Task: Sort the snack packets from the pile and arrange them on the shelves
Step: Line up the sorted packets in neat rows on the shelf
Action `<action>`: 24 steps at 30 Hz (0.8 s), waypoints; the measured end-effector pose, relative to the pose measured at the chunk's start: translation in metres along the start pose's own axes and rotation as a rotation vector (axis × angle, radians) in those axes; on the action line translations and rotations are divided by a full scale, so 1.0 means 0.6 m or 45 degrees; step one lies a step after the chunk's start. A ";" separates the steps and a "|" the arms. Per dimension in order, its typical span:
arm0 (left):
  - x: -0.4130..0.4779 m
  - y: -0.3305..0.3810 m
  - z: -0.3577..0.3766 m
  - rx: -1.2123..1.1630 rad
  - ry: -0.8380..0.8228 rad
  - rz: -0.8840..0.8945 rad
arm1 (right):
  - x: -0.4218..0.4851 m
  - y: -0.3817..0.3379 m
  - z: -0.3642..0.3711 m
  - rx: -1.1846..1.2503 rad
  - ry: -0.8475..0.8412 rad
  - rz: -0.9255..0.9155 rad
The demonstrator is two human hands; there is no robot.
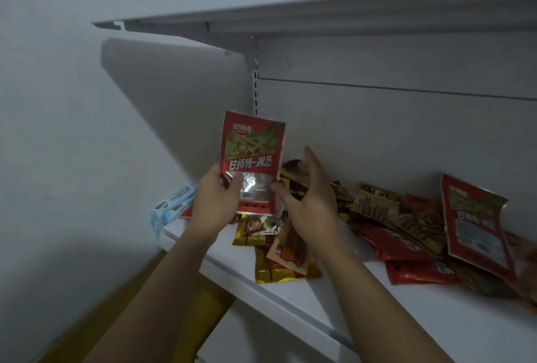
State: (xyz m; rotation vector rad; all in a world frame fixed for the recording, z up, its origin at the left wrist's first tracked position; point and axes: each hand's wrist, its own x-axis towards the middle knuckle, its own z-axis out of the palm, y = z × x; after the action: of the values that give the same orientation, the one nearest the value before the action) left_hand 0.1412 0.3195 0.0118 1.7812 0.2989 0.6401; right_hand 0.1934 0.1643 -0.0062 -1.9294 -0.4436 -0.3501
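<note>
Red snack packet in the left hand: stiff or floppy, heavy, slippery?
Probably semi-stiff: the red snack packet stands upright though the left hand grips only its lower part. Likely light, since that low grip alone seems to keep it up. Its glossy film suggests it may slip in a loose pinch.

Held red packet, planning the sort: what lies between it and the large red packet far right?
The right hand, then piled gold and red packets on the shelf; head view.

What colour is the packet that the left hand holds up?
The packet is mostly red, silvery lower down; head view.
</note>
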 end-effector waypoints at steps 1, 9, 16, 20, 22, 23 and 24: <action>-0.002 0.005 0.004 -0.139 -0.060 -0.086 | -0.001 0.000 -0.001 0.019 -0.060 -0.011; -0.013 -0.018 0.010 -0.249 -0.346 -0.181 | -0.009 0.012 0.000 0.254 -0.240 -0.059; -0.014 -0.012 0.023 0.077 0.090 0.105 | -0.013 0.020 0.008 -0.020 -0.016 -0.202; -0.021 -0.014 0.040 0.432 0.042 0.556 | -0.024 -0.010 0.009 0.270 -0.261 -0.118; -0.030 -0.022 0.045 0.549 -0.166 0.657 | -0.020 -0.008 0.012 0.281 -0.200 -0.065; -0.034 -0.024 0.042 0.589 -0.264 0.663 | -0.017 -0.005 0.012 0.281 -0.143 -0.038; -0.036 -0.029 0.036 0.603 -0.361 0.653 | -0.014 0.000 0.011 0.280 -0.100 -0.018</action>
State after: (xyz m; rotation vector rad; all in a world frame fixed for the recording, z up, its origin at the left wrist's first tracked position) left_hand 0.1380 0.2963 -0.0146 2.4056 -0.2326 0.6964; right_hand 0.1863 0.1694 -0.0124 -1.7301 -0.5257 -0.2251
